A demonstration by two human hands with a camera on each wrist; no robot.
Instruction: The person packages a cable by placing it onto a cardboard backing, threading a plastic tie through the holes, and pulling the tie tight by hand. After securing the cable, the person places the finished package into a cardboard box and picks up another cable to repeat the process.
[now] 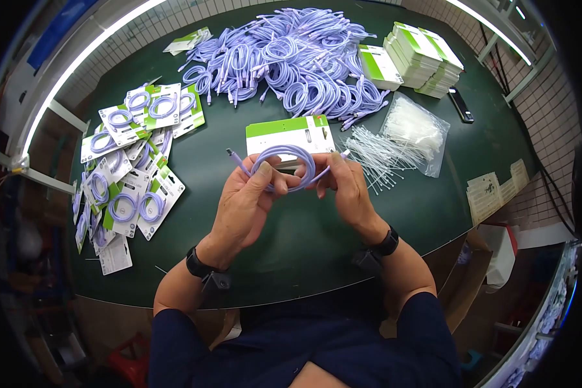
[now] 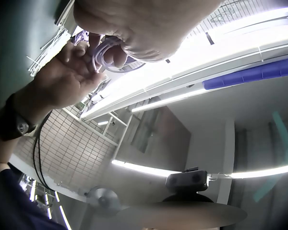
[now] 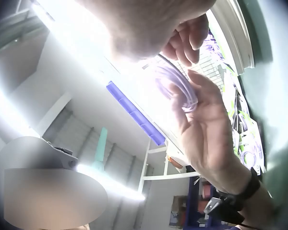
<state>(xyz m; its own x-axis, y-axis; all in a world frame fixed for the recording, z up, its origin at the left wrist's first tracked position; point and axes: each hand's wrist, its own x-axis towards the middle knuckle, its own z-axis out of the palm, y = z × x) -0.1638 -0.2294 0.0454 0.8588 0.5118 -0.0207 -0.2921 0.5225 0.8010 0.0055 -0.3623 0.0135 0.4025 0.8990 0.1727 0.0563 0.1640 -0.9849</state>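
A lavender cable [image 1: 290, 150], wound into a small coil, is held up above the front middle of the dark green table. My left hand [image 1: 242, 204] pinches the coil's left side between thumb and fingers, and one plug end [image 1: 231, 152] sticks out past that thumb. On the other side my right hand [image 1: 350, 191] pinches the cable near its second, pale plug end [image 1: 345, 154]. The loops [image 3: 176, 81] also show between both hands in the right wrist view. Just behind the hands lies a stack of white and green cards [image 1: 284, 137], partly covered by the coil.
A large heap of coiled lavender cables [image 1: 291, 58] fills the back. Carded cables [image 1: 129, 204] pile up at left. To the right are loose white zip ties [image 1: 378, 158], a clear bag of more ties [image 1: 415, 132], tall card stacks [image 1: 427, 61] and a small black device [image 1: 460, 105].
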